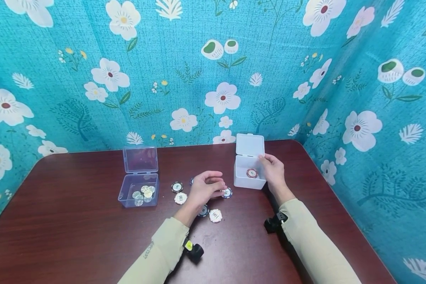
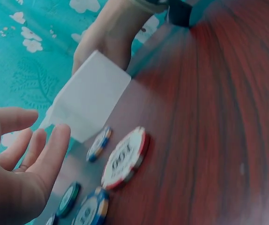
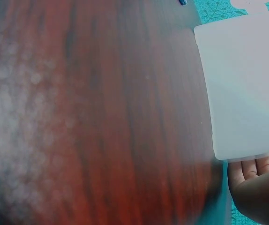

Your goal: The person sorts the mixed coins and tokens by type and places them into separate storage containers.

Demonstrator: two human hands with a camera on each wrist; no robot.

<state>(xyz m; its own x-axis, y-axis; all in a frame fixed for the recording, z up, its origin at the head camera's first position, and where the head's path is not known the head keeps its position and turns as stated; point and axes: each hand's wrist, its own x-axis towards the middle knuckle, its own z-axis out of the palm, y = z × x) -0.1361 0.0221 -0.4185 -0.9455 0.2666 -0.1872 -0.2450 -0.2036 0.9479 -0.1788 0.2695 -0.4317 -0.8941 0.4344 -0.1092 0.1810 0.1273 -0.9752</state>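
My left hand (image 1: 203, 190) hovers over a loose group of poker chips, its fingers loosely bent and apart from the thumb, with nothing between them. Near its fingertips lies a blue-edged chip (image 1: 227, 193). Closer to me are a white chip marked 100 (image 1: 215, 215) and a dark-edged chip (image 1: 204, 210), partly hidden by the wrist. A black chip (image 1: 177, 187) and another white chip (image 1: 180, 198) lie to its left. My right hand (image 1: 275, 173) grips the right wall of a white box (image 1: 249, 183), whose lid is raised. Inside that box lies a red chip (image 1: 252, 173).
On the left of the dark wooden table (image 1: 74, 221) stands a clear bluish box (image 1: 126, 200), lid up, with several shiny coins (image 1: 148, 193) in it. A turquoise flowered curtain (image 1: 184, 86) hangs behind the table and along its right side.
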